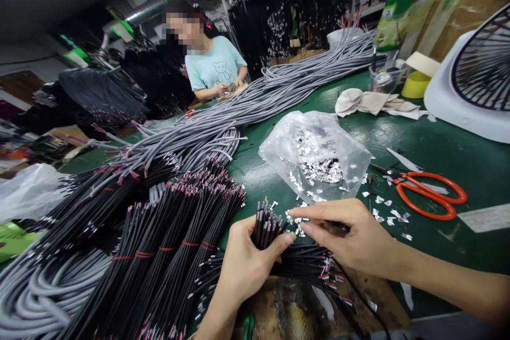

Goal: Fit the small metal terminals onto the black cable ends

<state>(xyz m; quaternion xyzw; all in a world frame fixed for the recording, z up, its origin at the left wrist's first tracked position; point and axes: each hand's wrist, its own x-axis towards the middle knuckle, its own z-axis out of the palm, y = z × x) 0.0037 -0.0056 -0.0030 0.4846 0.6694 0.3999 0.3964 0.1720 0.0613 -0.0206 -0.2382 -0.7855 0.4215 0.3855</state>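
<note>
My left hand is wrapped around an upright bundle of thin black cables, their grey-tipped ends pointing up. Close beside those ends, my right hand pinches a small silver foil piece between thumb and forefinger. A dark, slim object shows under its curled fingers, too hidden to name. More black cables with red and white wire ends lie below both hands. Just beyond, a clear plastic bag lies with many silver pieces in it, and others are scattered around it.
Orange-handled scissors lie at right, near a white fan. Banded black cable bundles fill the left. Long grey cables cross the green table. A crumpled cloth lies behind the bag. Across the table, another person works with both hands.
</note>
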